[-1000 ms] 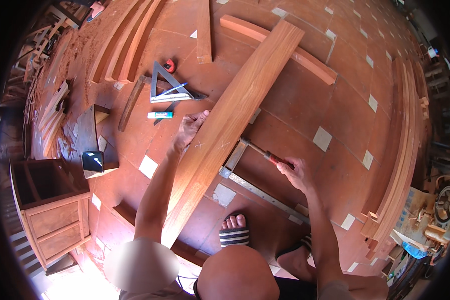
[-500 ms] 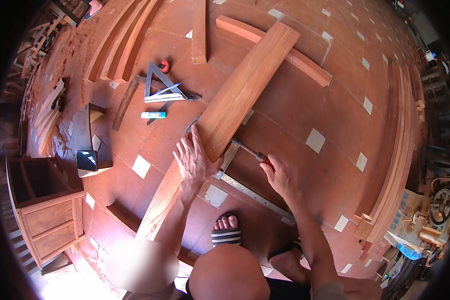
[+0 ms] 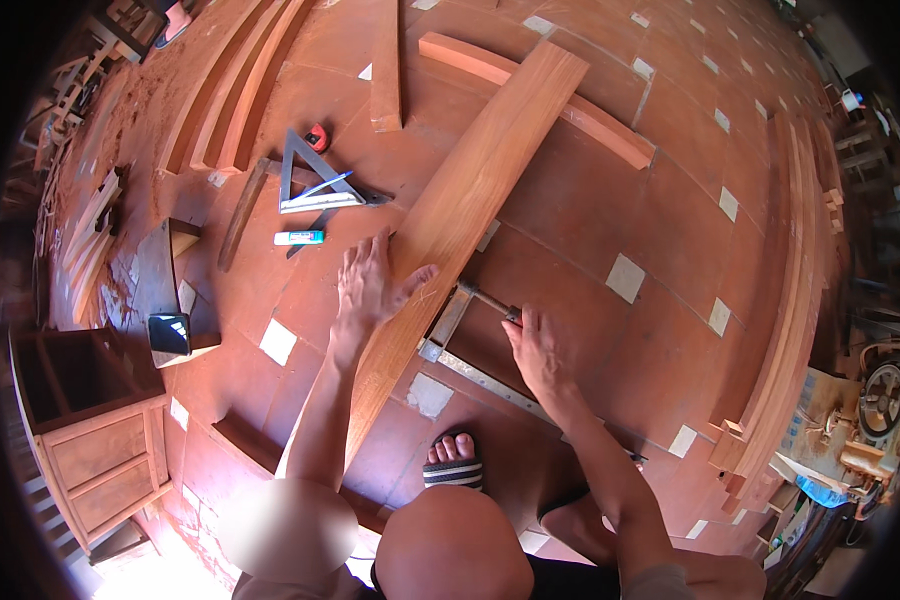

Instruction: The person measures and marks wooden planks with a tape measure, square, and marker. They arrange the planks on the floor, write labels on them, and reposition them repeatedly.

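Note:
A long brown wooden plank [image 3: 470,195] runs slantwise across the middle, its far end resting on a reddish wooden bar [image 3: 610,133]. My left hand [image 3: 368,290] is open over the plank's left side, thumb spread away from the fingers; whether it presses on the wood I cannot tell. At the plank's right edge is a metal bar clamp [image 3: 495,382], its screw pointing toward my right. The fingers of my right hand [image 3: 540,352] are closed round the dark end of the clamp's handle [image 3: 514,316]. The clamp's far jaw is hidden.
Left of the plank lie a triangular set square [image 3: 295,180] with a pen, a red tape measure [image 3: 317,137] and a small white-and-teal box [image 3: 299,238]. A phone [image 3: 169,334] rests on a wooden piece. A wooden cabinet [image 3: 105,450] stands left, stacked beams [image 3: 770,330] right.
My left hand has shifted up and left, its thumb now spread wide over the plank. My right hand has moved slightly left, still on the clamp's handle. The view has shifted a little.

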